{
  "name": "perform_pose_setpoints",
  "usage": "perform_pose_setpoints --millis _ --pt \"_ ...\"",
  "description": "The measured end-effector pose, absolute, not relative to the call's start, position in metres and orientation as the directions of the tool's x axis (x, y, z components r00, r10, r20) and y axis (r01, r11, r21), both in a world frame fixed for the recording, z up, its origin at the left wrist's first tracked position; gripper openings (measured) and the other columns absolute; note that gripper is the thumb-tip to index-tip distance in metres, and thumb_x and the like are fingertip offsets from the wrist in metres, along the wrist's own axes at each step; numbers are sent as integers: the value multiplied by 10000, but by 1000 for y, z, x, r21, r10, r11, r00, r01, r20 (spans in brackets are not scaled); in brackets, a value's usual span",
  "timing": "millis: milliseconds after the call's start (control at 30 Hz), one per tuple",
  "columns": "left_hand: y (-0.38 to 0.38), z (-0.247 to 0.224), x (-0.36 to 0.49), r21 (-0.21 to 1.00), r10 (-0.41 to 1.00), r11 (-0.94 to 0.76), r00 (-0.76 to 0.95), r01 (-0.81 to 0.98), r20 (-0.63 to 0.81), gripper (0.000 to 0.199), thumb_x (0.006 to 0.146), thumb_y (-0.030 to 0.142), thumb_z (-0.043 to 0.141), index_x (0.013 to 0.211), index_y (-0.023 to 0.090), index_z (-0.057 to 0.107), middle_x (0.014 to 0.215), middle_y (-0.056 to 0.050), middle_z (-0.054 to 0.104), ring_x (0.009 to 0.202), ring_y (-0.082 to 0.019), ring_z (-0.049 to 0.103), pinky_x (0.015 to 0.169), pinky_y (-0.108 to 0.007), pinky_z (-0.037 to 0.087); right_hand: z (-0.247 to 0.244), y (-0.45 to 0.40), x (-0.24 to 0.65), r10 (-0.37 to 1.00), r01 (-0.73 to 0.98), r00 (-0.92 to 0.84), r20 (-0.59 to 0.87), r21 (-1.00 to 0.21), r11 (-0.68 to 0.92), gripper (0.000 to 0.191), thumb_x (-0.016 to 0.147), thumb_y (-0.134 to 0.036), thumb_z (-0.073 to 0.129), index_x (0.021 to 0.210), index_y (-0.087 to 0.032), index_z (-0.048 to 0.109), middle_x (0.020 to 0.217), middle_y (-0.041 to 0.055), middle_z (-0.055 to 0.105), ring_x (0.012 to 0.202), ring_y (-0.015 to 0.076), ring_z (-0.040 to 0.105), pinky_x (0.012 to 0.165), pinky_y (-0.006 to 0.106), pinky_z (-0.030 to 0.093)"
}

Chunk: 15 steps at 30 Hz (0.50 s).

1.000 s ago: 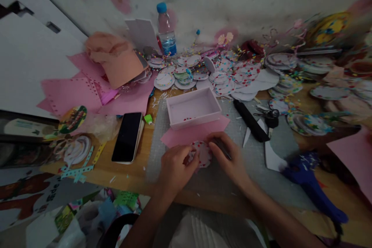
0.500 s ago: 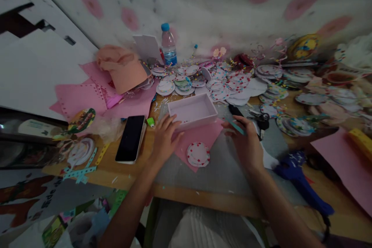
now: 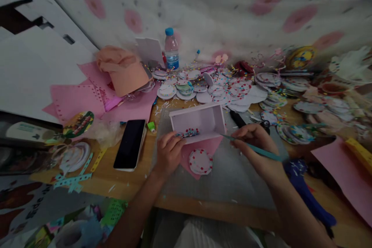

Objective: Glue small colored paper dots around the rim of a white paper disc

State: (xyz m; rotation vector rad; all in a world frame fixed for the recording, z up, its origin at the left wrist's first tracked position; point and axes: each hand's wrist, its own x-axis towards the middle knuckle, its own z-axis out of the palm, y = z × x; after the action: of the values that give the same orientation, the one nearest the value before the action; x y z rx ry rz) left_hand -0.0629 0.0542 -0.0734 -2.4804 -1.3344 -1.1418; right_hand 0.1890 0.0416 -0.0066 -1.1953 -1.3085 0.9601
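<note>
My left hand [image 3: 169, 153] grips the near left corner of a white open box [image 3: 193, 119], which is tilted toward me. Small red, blue and dark bits, perhaps beads [image 3: 190, 133], lie gathered along the box's near side. In my right hand [image 3: 257, 145] is a teal pair of tweezers [image 3: 263, 152], its tip at the box's near right corner. Just below the box, a round white disc with red dots round its rim [image 3: 200, 161] rests on a pink sheet [image 3: 213, 146].
A phone [image 3: 130, 144] and a green cap [image 3: 151, 126] lie to the left. Many decorated discs [image 3: 217, 91] crowd the back, before a water bottle [image 3: 171, 50]. At right are a black-handled tool [image 3: 236, 118], a blue glue gun [image 3: 308, 197] and a pink sheet [image 3: 343, 174].
The box has tipped toward me, and the bits inside now show. My left hand has closed on its corner. My right hand has turned the tweezers so the tip points at the box.
</note>
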Motion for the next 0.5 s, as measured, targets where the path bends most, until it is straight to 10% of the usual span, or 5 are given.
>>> perform_pose_setpoints --millis 233,500 --pt "53 -70 -62 240 653 -632 340 737 677 221 871 99 529 966 213 694 832 -28 727 1001 -219 582 873 -384 414 -19 68 154 950 434 -236 204 -853 291 128 773 -160 571 826 -232 480 703 -28 503 593 125 471 535 252 388" --pt "52 -70 -63 250 672 -629 353 736 651 199 894 164 526 979 226 695 841 -28 720 991 -210 584 879 -372 416 -22 97 122 873 397 -457 170 -839 371 153 735 -96 497 798 -226 445 692 -34 492 612 116 443 559 233 376"
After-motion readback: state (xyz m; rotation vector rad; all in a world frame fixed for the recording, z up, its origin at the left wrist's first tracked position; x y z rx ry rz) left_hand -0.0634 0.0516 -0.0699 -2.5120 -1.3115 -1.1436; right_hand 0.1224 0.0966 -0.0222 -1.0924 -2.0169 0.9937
